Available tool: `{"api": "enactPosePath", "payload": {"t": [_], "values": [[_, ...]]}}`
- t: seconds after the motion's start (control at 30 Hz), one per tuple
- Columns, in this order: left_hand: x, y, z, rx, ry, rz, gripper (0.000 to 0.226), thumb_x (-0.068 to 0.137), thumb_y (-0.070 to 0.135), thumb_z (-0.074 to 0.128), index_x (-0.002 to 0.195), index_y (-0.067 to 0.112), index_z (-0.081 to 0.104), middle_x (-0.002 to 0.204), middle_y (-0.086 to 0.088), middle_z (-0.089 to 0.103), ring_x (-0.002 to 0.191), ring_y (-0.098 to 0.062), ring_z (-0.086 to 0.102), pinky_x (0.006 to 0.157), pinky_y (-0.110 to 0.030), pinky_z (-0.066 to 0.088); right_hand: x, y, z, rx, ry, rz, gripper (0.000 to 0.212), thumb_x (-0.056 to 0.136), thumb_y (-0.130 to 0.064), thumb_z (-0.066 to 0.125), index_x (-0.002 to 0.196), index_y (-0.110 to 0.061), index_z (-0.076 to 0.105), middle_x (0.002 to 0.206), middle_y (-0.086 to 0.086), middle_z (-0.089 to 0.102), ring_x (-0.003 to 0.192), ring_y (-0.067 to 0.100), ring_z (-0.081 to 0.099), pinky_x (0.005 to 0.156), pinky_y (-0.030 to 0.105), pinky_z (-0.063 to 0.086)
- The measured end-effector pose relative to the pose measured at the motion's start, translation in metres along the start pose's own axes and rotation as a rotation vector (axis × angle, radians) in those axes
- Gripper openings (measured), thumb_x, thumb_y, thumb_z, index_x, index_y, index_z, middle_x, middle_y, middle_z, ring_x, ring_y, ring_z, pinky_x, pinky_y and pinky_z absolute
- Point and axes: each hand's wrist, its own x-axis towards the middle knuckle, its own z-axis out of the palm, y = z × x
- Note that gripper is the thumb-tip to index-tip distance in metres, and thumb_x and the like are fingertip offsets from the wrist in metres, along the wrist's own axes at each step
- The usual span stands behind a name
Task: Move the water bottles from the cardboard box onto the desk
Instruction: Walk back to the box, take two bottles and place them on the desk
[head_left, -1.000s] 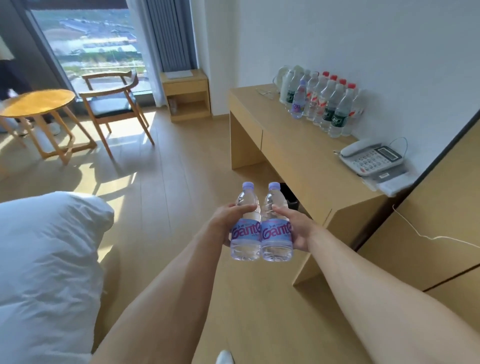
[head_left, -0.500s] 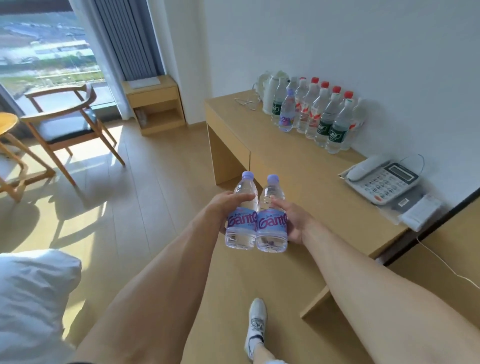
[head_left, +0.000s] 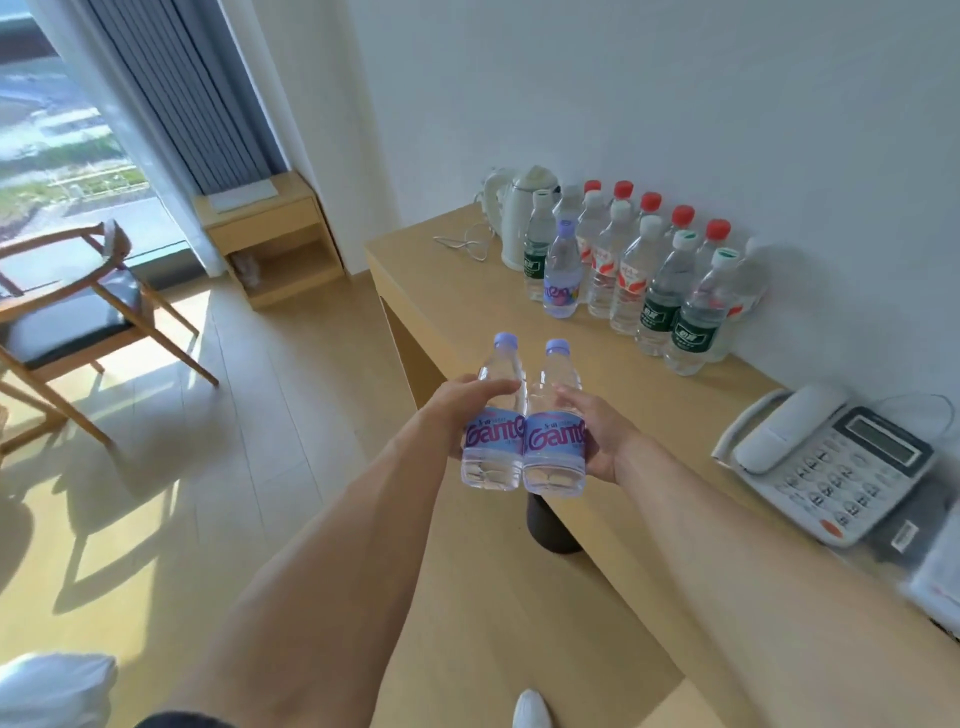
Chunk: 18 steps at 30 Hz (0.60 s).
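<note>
Head view. Two bare forearms reach forward from the bottom edge, with no sleeve, watch, band or ring visible on either. The left hand (head_left: 457, 410) and the right hand (head_left: 597, 441) are ungloved. At the bottom edge, between the arms, a white shoe toe (head_left: 531, 709) shows, rounded and plain. At the lower left, below the left arm, a dark strip of clothing (head_left: 176, 721) is partly visible; its kind cannot be told.

bright window (head_left: 62, 130) daylight, long chair (head_left: 67, 322) shadows, blurred, warped edges.
</note>
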Motion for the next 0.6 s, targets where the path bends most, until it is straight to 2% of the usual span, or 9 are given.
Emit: {"api": "enactPosePath", "payload": {"t": [0.1, 0.17, 0.23, 0.37, 0.4, 0.47, 0.53, 0.6], "values": [[0.031, 0.02, 0.013, 0.021, -0.047, 0.013, 0.056, 0.074, 0.045, 0.084, 0.122, 0.027, 0.061, 0.103, -0.007, 0.071, 0.062, -0.015, 0.075, 0.052, -0.037, 0.059, 0.017, -0.016, -0.016, 0.026, 0.035, -0.017, 0.049, 0.094, -0.042, 0.063, 0.13, -0.009, 0.053, 0.107, 0.024, 0.071, 0.09, 0.036, 0.073, 0.076, 0.047, 0.061], [0.049, 0.032, 0.023, 0.061, -0.084, 0.024, 0.054, 0.074, 0.046, 0.083, 0.121, 0.03, 0.062, 0.108, -0.007, 0.071, 0.077, -0.019, 0.075, 0.064, -0.044, 0.062, 0.025, -0.025, -0.028, 0.044, 0.064, -0.034, 0.047, 0.094, -0.042, 0.062, 0.128, -0.009, 0.054, 0.102, 0.023, 0.072, 0.088, 0.036, 0.073, 0.076, 0.046, 0.06], [0.063, 0.042, 0.034, 0.092, -0.122, 0.031, 0.051, 0.075, 0.046, 0.082, 0.119, 0.031, 0.062, 0.111, -0.007, 0.071, 0.089, -0.022, 0.073, 0.076, -0.048, 0.062, 0.032, -0.032, -0.039, 0.065, 0.099, -0.049, 0.045, 0.094, -0.042, 0.061, 0.126, -0.011, 0.054, 0.096, 0.021, 0.073, 0.084, 0.034, 0.073, 0.071, 0.045, 0.061], [0.088, 0.062, 0.055, 0.141, -0.202, 0.059, 0.048, 0.078, 0.044, 0.08, 0.12, 0.032, 0.061, 0.112, -0.007, 0.072, 0.094, -0.025, 0.071, 0.089, -0.052, 0.057, 0.039, -0.044, -0.057, 0.101, 0.168, -0.119, 0.029, 0.094, -0.043, 0.063, 0.114, -0.023, 0.057, 0.088, 0.016, 0.076, 0.078, 0.032, 0.075, 0.059, 0.042, 0.06], [0.096, 0.066, 0.06, 0.156, -0.227, 0.07, 0.048, 0.078, 0.044, 0.08, 0.121, 0.032, 0.061, 0.112, -0.007, 0.073, 0.096, -0.026, 0.071, 0.09, -0.053, 0.056, 0.04, -0.047, -0.061, 0.103, 0.175, -0.145, 0.028, 0.094, -0.042, 0.064, 0.113, -0.023, 0.059, 0.091, 0.016, 0.076, 0.08, 0.032, 0.075, 0.06, 0.042, 0.06], [0.11, 0.075, 0.068, 0.175, -0.291, 0.097, 0.046, 0.079, 0.043, 0.08, 0.119, 0.033, 0.061, 0.108, -0.006, 0.076, 0.096, -0.025, 0.072, 0.089, -0.051, 0.057, 0.043, -0.053, -0.068, 0.109, 0.189, -0.197, 0.035, 0.093, -0.041, 0.065, 0.119, -0.018, 0.061, 0.105, 0.02, 0.074, 0.094, 0.037, 0.073, 0.072, 0.049, 0.061], [0.125, 0.084, 0.073, 0.176, -0.362, 0.126, 0.041, 0.079, 0.042, 0.08, 0.115, 0.036, 0.062, 0.099, -0.003, 0.078, 0.083, -0.018, 0.074, 0.081, -0.043, 0.058, 0.049, -0.06, -0.074, 0.108, 0.231, -0.233, 0.044, 0.092, -0.041, 0.067, 0.126, -0.014, 0.061, 0.117, 0.023, 0.07, 0.106, 0.042, 0.068, 0.087, 0.058, 0.057], [0.143, 0.092, 0.076, 0.175, -0.431, 0.151, 0.037, 0.079, 0.04, 0.08, 0.112, 0.039, 0.062, 0.095, 0.0, 0.079, 0.075, -0.013, 0.074, 0.077, -0.04, 0.058, 0.056, -0.067, -0.078, 0.116, 0.305, -0.254, 0.045, 0.09, -0.04, 0.07, 0.127, -0.015, 0.061, 0.118, 0.023, 0.07, 0.107, 0.043, 0.068, 0.089, 0.062, 0.055]]}}
